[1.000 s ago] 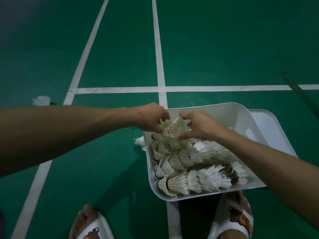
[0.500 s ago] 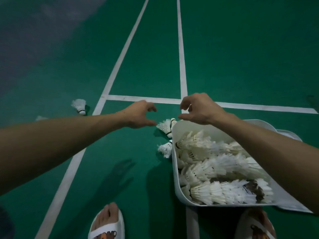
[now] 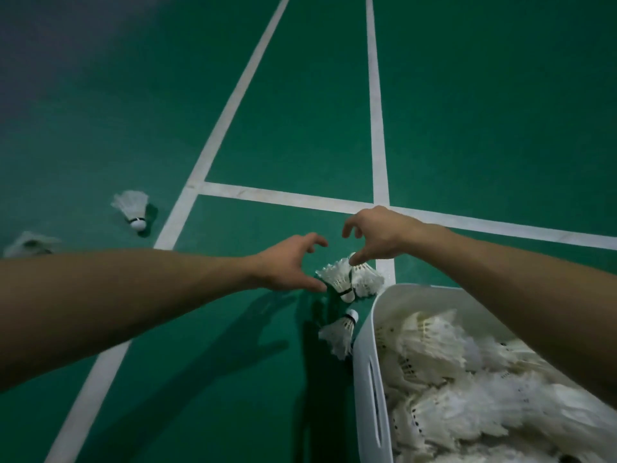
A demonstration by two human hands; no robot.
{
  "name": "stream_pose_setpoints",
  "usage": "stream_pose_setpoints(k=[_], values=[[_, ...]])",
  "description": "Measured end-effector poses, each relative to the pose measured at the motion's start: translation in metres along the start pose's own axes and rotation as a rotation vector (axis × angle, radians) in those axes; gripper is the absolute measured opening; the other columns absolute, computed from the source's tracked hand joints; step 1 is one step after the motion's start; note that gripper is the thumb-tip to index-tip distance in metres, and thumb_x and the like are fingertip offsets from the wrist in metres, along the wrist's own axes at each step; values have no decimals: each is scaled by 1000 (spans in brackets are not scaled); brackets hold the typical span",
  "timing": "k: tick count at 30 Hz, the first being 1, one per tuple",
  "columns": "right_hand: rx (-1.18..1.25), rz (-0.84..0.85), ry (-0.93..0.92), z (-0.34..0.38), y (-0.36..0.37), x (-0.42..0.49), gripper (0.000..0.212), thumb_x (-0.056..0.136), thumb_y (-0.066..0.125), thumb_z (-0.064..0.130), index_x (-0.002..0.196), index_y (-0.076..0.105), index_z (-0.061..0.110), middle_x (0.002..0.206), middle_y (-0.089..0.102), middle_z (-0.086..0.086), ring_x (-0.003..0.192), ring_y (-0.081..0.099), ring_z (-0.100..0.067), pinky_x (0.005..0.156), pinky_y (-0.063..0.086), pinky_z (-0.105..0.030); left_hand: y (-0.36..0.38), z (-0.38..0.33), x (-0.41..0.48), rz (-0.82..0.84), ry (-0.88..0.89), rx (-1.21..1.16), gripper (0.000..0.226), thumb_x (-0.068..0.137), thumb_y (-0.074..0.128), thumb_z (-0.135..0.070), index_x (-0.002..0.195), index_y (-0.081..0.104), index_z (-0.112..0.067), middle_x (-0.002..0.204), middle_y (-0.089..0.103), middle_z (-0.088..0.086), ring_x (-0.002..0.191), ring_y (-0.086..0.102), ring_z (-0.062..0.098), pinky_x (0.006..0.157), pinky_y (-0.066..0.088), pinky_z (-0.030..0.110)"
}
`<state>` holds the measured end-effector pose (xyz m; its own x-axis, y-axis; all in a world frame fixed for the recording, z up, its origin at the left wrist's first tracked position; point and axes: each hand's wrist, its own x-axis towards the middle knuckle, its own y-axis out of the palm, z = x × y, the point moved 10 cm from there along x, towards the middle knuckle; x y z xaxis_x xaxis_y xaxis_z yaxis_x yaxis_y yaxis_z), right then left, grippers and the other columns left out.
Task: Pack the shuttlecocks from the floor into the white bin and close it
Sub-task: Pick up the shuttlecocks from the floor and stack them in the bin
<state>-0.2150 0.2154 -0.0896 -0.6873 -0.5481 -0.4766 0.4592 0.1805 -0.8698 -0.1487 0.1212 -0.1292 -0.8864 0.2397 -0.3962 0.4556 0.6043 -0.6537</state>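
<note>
The white bin stands at the lower right, holding several white shuttlecocks. Two shuttlecocks lie together on the green floor just past the bin's far left corner. My left hand hovers at their left side with fingers spread and its thumb near the feathers. My right hand reaches over them, fingers curved, one fingertip touching the feathers. Neither hand holds anything. A third shuttlecock lies against the bin's left wall. The bin's lid is out of view.
Another shuttlecock lies on the floor at the left, and a blurred one sits at the far left edge. White court lines cross the green floor ahead.
Both hands left the bin, where they had been setting shuttlecocks down, and moved forward and left over the floor. They now close in on the pair beside the bin's corner.
</note>
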Motion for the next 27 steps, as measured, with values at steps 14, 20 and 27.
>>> stream_pose_setpoints(k=[14, 20, 27], values=[[332, 312, 143, -49, 85, 43, 80, 75, 81, 22, 141, 37, 32, 134, 43, -9, 94, 59, -26, 58, 61, -36, 86, 16, 23, -72, -5, -381, 109, 64, 88, -21, 143, 18, -48, 143, 20, -10, 90, 59, 16, 68, 51, 12], [252, 275, 93, -49, 94, 43, 71, 72, 83, 27, 133, 47, 21, 126, 47, -10, 84, 60, -23, 59, 61, -36, 87, 22, 30, -48, -50, -575, 87, 76, 69, 5, 138, 27, -40, 105, 51, 7, 48, 58, 5, 50, 48, 21], [157, 220, 37, -45, 93, 48, 71, 71, 82, 39, 131, 50, 19, 126, 54, -9, 100, 56, -24, 80, 56, -36, 109, 20, 11, 211, 105, -521, 128, 54, 93, -18, 131, 5, -70, 145, 14, -10, 109, 51, 16, 82, 57, 36]])
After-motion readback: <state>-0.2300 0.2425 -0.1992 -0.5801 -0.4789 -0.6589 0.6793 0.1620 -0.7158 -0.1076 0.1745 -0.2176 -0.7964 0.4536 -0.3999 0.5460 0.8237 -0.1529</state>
